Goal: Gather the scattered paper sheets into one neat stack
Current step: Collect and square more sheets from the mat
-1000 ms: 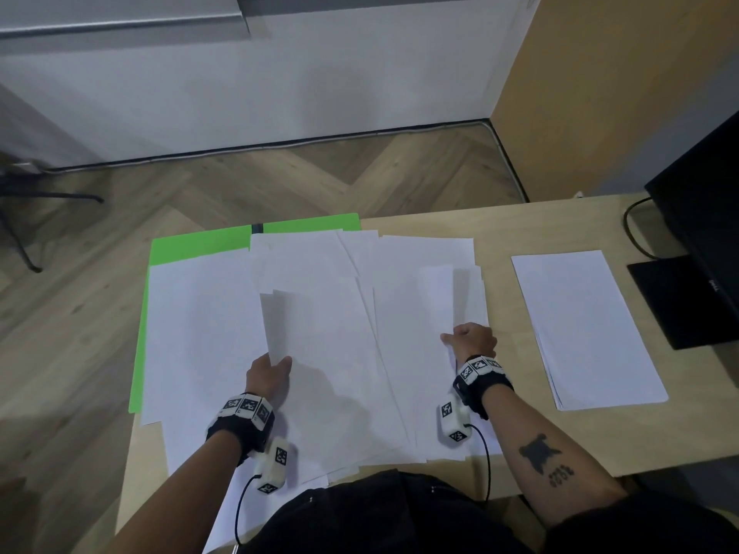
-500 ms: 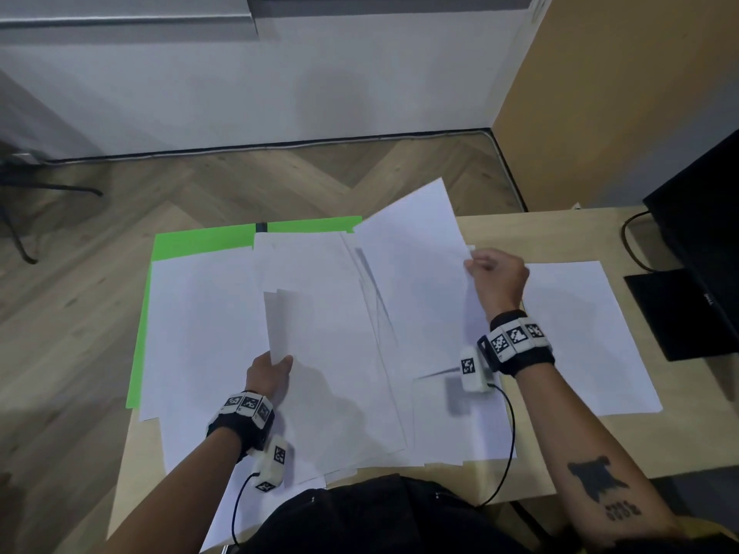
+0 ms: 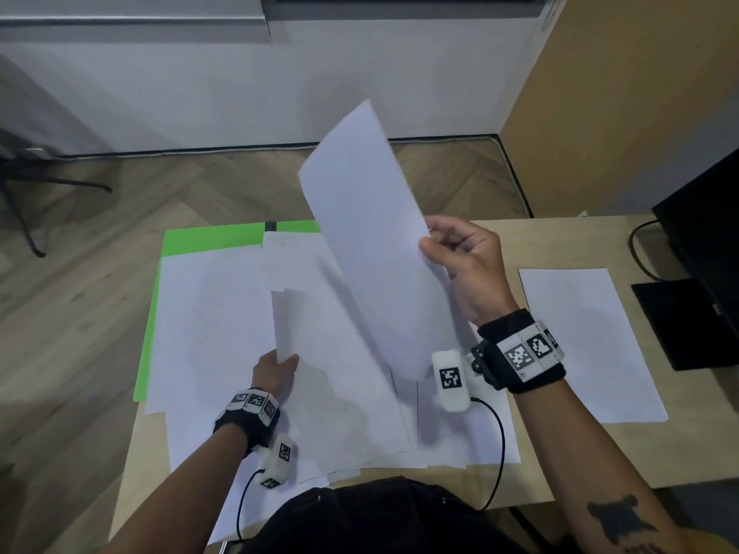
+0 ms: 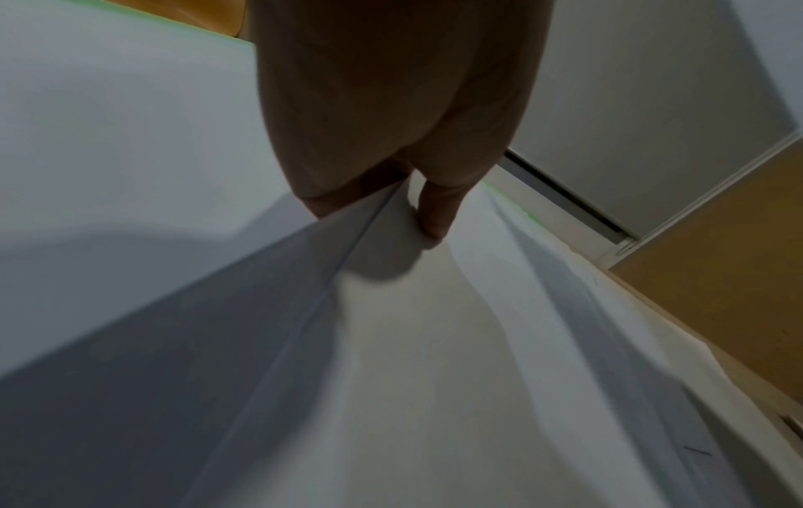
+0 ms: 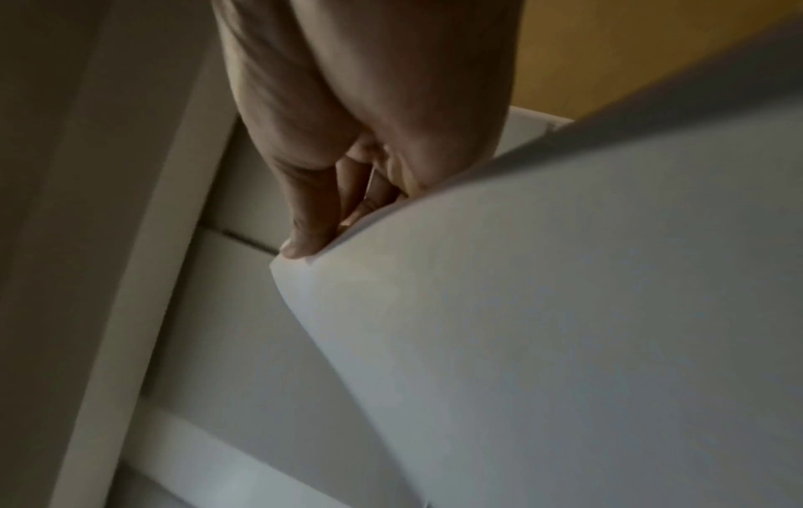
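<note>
Several white sheets (image 3: 208, 321) lie overlapping across the desk's left and middle. My right hand (image 3: 460, 257) pinches the edge of one white sheet (image 3: 372, 241) and holds it tilted up above the pile; the right wrist view shows the thumb and fingers (image 5: 304, 237) clamped on that sheet (image 5: 565, 326). My left hand (image 3: 276, 367) grips the raised left edge of a few sheets (image 3: 320, 353) near the desk's front, thumb on top (image 4: 434, 213). A neat stack of white sheets (image 3: 588, 337) lies flat at the right.
A green sheet (image 3: 216, 237) sits under the pile at the back left. A black monitor and its base (image 3: 688, 313) stand at the right edge with a cable (image 3: 640, 249). Wooden desk (image 3: 560, 453) shows bare between pile and stack.
My right hand has lifted one sheet off the pile, rising up and to the right. The left hand has stayed on the raised edge of its sheets.
</note>
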{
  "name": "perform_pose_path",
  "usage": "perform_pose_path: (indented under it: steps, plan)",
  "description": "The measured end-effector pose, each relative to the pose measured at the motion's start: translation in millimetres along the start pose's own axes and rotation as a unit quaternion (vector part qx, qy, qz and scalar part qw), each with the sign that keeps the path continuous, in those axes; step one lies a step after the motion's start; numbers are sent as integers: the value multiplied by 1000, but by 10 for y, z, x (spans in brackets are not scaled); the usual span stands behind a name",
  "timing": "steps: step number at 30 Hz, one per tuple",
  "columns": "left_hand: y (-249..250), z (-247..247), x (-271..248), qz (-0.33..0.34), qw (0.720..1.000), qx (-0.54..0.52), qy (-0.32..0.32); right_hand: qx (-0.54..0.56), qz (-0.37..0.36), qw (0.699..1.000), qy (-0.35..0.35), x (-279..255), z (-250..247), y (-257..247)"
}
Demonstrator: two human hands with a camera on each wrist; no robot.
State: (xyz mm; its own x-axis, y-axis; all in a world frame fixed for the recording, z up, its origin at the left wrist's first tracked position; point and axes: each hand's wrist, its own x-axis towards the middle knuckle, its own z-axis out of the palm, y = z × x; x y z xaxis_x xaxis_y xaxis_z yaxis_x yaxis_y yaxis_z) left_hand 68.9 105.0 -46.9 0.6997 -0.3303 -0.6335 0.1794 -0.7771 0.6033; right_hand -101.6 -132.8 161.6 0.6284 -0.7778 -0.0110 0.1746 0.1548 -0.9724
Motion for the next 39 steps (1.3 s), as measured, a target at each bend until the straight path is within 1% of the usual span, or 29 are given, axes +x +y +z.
perform_pose_path:
  steps: [2, 4, 5, 7, 10, 15, 17, 19, 21, 22, 24, 27, 29, 31, 33, 35, 39]
  plan:
    - [-8, -7, 1, 0, 1000, -3, 3, 48, 42, 998, -11, 21, -25, 95]
    - [6, -10, -7, 5, 1000, 12, 2, 43, 83, 996, -8, 73, -83, 309]
    - [21, -15, -16, 6, 1000, 25, 1, 33, 111, 993, 10, 104, -110, 441]
    - [55, -24, -47, 2, 999, 35, 4, 7, 167, 983, 71, 138, -147, 730]
    - [71, -36, -45, -8, 1000, 3, -5, -70, 219, 965, 126, 86, -158, 1192]
    - [-5, -41, 26, -3, 999, -32, -14, -183, 311, 918, 166, -90, -315, 1980]
    - [-14, -48, 24, -6, 999, -51, -13, -248, 338, 891, 173, -182, -339, 2141]
    - [1, -37, 17, -7, 999, -50, -7, -325, 355, 862, 158, -268, -305, 2222]
    - [24, -22, 6, -5, 999, -41, -5, -374, 354, 845, 143, -328, -234, 2271]
    - [26, -8, 5, -6, 999, -44, -8, -388, 351, 842, 135, -349, -191, 2284]
    - [7, 14, 1, -8, 999, -51, -14, -400, 347, 841, 108, -380, -105, 2310]
    - [-24, 18, 15, 13, 1000, 5, -11, -422, 330, 842, 70, -417, 2, 2331]
    - [-27, 21, 35, 20, 999, 38, -6, -437, 302, 845, 61, -437, 7, 2317]
    - [-29, 28, 45, 23, 999, 45, -4, -451, 273, 848, 60, -452, -70, 2302]
    - [-33, 36, 43, 24, 999, 42, 1, -472, 253, 842, 64, -459, -222, 2294]
    - [-25, 39, 38, 27, 999, 45, 8, -508, 238, 825, 66, -459, -429, 2285]
    - [-30, 47, 43, 27, 999, 38, 10, -579, 253, 768, 98, -441, -892, 2215]
